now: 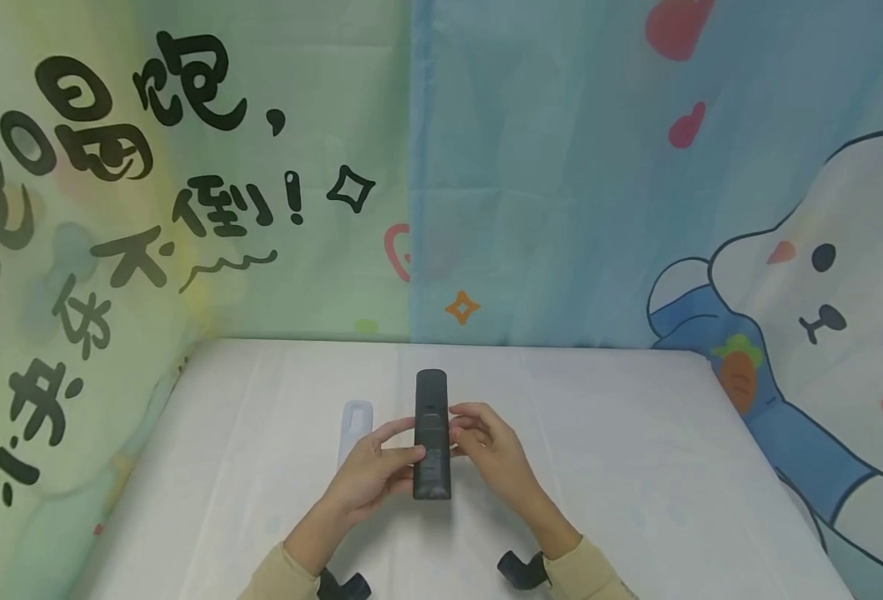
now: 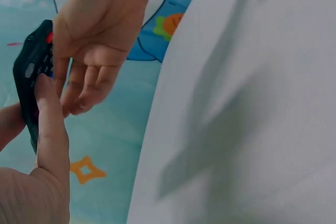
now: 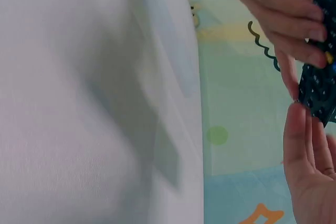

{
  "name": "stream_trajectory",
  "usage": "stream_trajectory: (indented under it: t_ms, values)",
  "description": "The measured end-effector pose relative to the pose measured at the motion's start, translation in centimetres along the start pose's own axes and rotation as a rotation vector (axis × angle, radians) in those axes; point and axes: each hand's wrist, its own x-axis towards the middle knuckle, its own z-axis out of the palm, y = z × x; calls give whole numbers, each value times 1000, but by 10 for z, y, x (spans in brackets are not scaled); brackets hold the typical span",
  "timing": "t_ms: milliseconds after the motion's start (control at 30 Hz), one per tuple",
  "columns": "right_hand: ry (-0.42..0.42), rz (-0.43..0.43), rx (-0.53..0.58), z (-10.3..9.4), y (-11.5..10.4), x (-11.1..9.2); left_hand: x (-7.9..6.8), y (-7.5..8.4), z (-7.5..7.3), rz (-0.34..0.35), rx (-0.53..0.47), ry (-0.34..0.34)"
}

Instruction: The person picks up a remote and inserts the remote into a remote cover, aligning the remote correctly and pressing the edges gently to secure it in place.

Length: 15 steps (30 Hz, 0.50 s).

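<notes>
A black remote control is held above the white table, its plain back toward the head camera. Its buttons show in the left wrist view and in the right wrist view. My left hand grips it from the left, the thumb on the near face and other fingers behind. Close by its right edge is my right hand, with loosely bent fingers at the side of the remote; whether they touch it is hard to tell. A pale translucent sleeve-like piece lies on the table behind the left hand, which partly hides it.
The white-covered table ends at a printed cloth backdrop behind and on both sides. Dark wrist-worn pieces stick out by the left sleeve and the right sleeve.
</notes>
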Motion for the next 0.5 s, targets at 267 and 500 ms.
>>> stream_trajectory:
  t_ms: [267, 500]
  values:
    - [-29, 209, 158, 0, -2, 4, -2, 0, 0, 41, 122, 34]
    - [-91, 279, 221, 1, -7, 8, -2, -2, -2, 69, 208, 20]
